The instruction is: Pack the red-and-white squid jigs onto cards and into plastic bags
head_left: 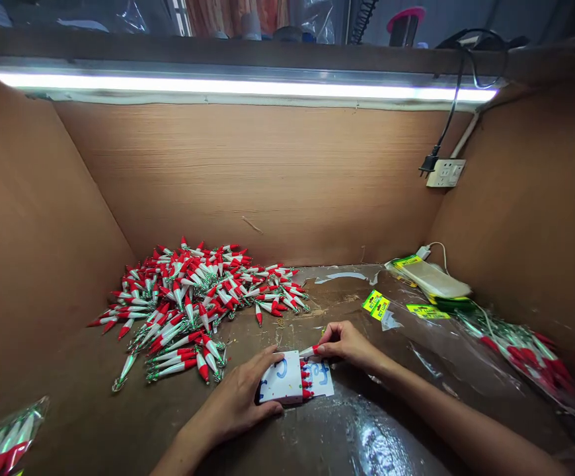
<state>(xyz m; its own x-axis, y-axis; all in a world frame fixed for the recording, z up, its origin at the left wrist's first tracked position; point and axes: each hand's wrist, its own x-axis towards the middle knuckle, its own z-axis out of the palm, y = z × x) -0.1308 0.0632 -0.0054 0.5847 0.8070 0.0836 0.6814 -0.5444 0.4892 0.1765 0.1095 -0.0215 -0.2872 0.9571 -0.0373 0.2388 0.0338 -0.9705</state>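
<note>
In the head view my left hand (240, 389) is curled round the left end of a small white box (282, 382) with blue marker writing, its thumb along the near side. Several red lure tips (306, 383) stick out of the box's right side, over a white flap that also has blue writing. At the far corner of that opening, my right hand (347, 345) pinches a red-and-white fishing lure (308, 352) by its red end. The lure's other end reaches the box edge. Left of the box lies a big pile of similar lures (193, 284) with green hooks.
Yellow-green labels (377, 304) lie behind my right hand. A stack of clear bags (431, 277) sits at the back right, near bagged lures (530, 354). Another lure pack (7, 439) is at the lower left. A black plug (430, 163) hangs by the socket.
</note>
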